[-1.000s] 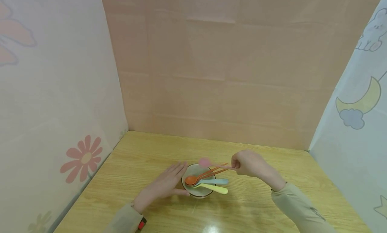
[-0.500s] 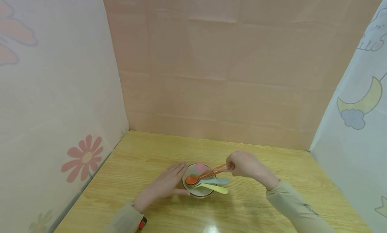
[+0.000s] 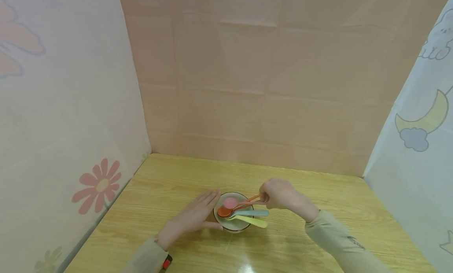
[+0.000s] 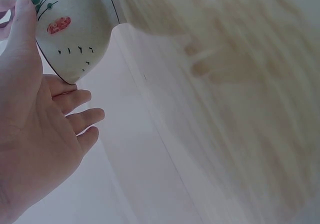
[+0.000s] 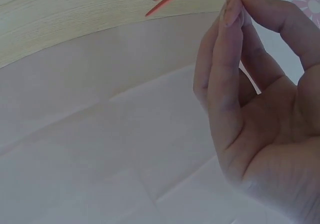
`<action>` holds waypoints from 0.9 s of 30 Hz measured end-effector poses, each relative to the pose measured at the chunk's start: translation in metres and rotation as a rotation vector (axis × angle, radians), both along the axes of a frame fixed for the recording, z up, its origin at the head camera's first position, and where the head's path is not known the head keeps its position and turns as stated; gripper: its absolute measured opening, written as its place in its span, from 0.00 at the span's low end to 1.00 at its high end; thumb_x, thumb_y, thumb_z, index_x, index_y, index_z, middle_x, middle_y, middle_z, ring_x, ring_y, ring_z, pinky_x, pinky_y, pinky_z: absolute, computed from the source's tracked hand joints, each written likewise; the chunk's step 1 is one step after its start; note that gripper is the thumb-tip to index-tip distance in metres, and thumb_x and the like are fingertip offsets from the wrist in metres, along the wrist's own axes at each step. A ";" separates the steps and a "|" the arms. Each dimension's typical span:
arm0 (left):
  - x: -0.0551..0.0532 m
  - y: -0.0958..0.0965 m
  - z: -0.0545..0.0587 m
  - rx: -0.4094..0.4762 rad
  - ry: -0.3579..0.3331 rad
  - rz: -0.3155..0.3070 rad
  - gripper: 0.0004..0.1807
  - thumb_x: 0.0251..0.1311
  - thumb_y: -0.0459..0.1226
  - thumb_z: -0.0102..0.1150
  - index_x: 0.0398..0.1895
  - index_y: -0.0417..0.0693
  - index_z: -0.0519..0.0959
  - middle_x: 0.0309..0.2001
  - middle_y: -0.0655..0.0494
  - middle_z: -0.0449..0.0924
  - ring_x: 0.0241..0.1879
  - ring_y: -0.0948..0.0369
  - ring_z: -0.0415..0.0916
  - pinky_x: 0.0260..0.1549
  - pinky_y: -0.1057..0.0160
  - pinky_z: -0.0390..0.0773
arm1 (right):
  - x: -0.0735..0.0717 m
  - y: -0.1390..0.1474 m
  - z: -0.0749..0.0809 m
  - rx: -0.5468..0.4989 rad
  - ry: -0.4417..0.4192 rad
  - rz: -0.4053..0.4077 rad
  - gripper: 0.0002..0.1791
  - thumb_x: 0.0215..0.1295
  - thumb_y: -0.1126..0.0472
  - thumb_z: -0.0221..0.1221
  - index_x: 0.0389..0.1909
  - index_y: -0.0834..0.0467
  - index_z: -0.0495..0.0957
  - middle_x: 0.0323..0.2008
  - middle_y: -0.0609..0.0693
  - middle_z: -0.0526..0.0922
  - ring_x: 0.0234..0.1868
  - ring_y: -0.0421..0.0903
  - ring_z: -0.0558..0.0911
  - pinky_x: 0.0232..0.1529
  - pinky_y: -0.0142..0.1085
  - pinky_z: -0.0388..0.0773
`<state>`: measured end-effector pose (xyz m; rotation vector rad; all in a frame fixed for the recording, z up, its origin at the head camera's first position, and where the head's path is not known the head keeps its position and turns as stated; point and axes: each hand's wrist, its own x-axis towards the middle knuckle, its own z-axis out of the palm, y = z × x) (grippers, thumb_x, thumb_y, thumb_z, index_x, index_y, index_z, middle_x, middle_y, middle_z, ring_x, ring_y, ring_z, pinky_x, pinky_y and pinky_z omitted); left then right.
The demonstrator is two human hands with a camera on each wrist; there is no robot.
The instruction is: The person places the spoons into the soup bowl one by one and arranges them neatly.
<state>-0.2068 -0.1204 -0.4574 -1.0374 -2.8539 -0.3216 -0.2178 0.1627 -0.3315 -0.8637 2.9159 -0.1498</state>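
A light bowl [image 3: 234, 225] with a dark rim stands on the table; in the left wrist view its painted outer wall [image 4: 80, 29] shows. My left hand [image 3: 194, 216] rests against its left side, fingers straight, thumb at the near edge. Over the bowl is a pink spoon [image 3: 231, 203], its handle pinched between thumb and fingertips of my right hand [image 3: 283, 195]. Orange spoons [image 3: 224, 212], a light blue spoon [image 3: 256, 213] and a yellow spoon [image 3: 255, 222] lie in the bowl, handles out over the right rim. Whether the pink spoon touches the orange ones I cannot tell.
The wooden table [image 3: 170, 170] runs back to a plain peach backdrop [image 3: 247, 107]. A flower-printed sheet [image 3: 70, 107] borders it on the left. Another printed sheet [image 3: 417, 178] stands along the right.
My right hand has moved left and slightly nearer, bringing the pink spoon's head from above the far rim to over the bowl beside the orange spoons. My left hand stays at the bowl.
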 end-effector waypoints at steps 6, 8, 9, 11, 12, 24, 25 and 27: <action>0.000 0.000 0.000 0.003 0.003 -0.009 0.56 0.59 0.69 0.51 0.76 0.34 0.55 0.77 0.39 0.55 0.75 0.41 0.56 0.73 0.44 0.64 | -0.001 -0.005 -0.003 0.002 -0.007 0.012 0.13 0.42 0.77 0.66 0.19 0.55 0.81 0.21 0.42 0.80 0.25 0.38 0.72 0.22 0.29 0.70; 0.000 0.000 0.000 0.004 0.004 -0.011 0.56 0.59 0.69 0.51 0.76 0.34 0.55 0.76 0.38 0.55 0.75 0.41 0.56 0.72 0.44 0.64 | -0.002 -0.006 -0.004 0.005 -0.005 0.018 0.13 0.43 0.77 0.67 0.18 0.54 0.81 0.21 0.42 0.80 0.25 0.38 0.72 0.21 0.29 0.70; 0.000 0.000 0.000 0.005 0.004 -0.012 0.56 0.59 0.68 0.51 0.76 0.34 0.55 0.76 0.38 0.55 0.75 0.41 0.56 0.72 0.44 0.64 | -0.002 -0.007 -0.004 0.004 -0.005 0.020 0.13 0.43 0.77 0.67 0.18 0.54 0.81 0.21 0.42 0.80 0.25 0.38 0.72 0.21 0.29 0.71; 0.000 0.000 0.000 0.009 0.000 -0.011 0.56 0.59 0.68 0.51 0.76 0.34 0.55 0.76 0.38 0.56 0.75 0.41 0.56 0.72 0.44 0.64 | -0.003 -0.008 -0.005 0.003 -0.004 0.028 0.13 0.43 0.77 0.67 0.18 0.55 0.82 0.21 0.42 0.81 0.25 0.38 0.72 0.21 0.29 0.71; 0.000 0.000 0.000 0.010 0.000 -0.009 0.56 0.59 0.68 0.52 0.76 0.34 0.54 0.76 0.38 0.55 0.75 0.41 0.56 0.73 0.44 0.64 | -0.003 -0.009 -0.005 0.003 -0.004 0.030 0.13 0.43 0.77 0.67 0.19 0.55 0.82 0.22 0.42 0.81 0.25 0.38 0.72 0.21 0.30 0.71; -0.002 0.000 -0.004 0.011 -0.008 0.000 0.56 0.58 0.68 0.52 0.76 0.35 0.54 0.77 0.40 0.55 0.76 0.42 0.56 0.73 0.44 0.63 | -0.006 -0.013 -0.011 -0.017 -0.040 0.025 0.14 0.40 0.79 0.63 0.18 0.55 0.82 0.22 0.42 0.81 0.25 0.38 0.72 0.23 0.30 0.72; -0.002 0.000 -0.004 0.012 -0.007 -0.001 0.56 0.58 0.68 0.52 0.76 0.35 0.54 0.77 0.40 0.55 0.76 0.41 0.56 0.73 0.44 0.63 | -0.007 -0.013 -0.012 -0.019 -0.043 0.023 0.14 0.40 0.79 0.63 0.18 0.55 0.82 0.22 0.43 0.81 0.25 0.38 0.73 0.23 0.30 0.72; -0.002 0.000 -0.004 0.014 -0.008 -0.001 0.56 0.58 0.68 0.52 0.76 0.35 0.54 0.77 0.40 0.55 0.76 0.42 0.55 0.73 0.44 0.63 | -0.006 -0.014 -0.013 -0.026 -0.048 0.017 0.14 0.40 0.80 0.63 0.18 0.56 0.81 0.22 0.43 0.81 0.25 0.39 0.74 0.23 0.31 0.74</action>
